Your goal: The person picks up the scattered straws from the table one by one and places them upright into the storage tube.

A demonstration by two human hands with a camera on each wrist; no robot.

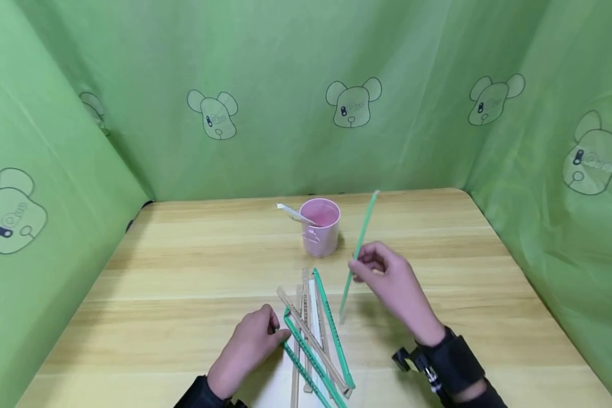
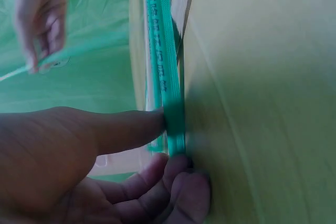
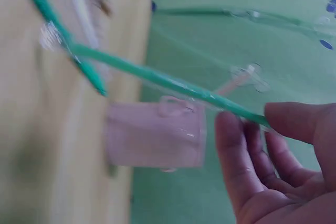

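My right hand [image 1: 387, 277] pinches a slim green straw [image 1: 359, 243] in a clear wrapper between thumb and fingertips, raised and slanting above the table. My left hand [image 1: 252, 345] pinches the far end of a green straw [image 1: 306, 374] with dark printed characters; the thumb [image 2: 131, 129] crosses it in the left wrist view. That straw belongs to a loose heap of straws in green, brown and white wrappers, among them a brown one [image 1: 313, 343] lying across others. Beyond the heap stands a pink bucket [image 1: 320, 241], with a white-wrapped straw [image 1: 293, 213] leaning out over its left rim.
A pale wooden table [image 1: 183, 272] carries everything. Green cloth walls [image 1: 285, 158] with printed bear heads enclose its back and both sides. Another green straw [image 1: 334, 328] lies at the heap's right edge. Black bands [image 1: 451, 362] circle the wrists.
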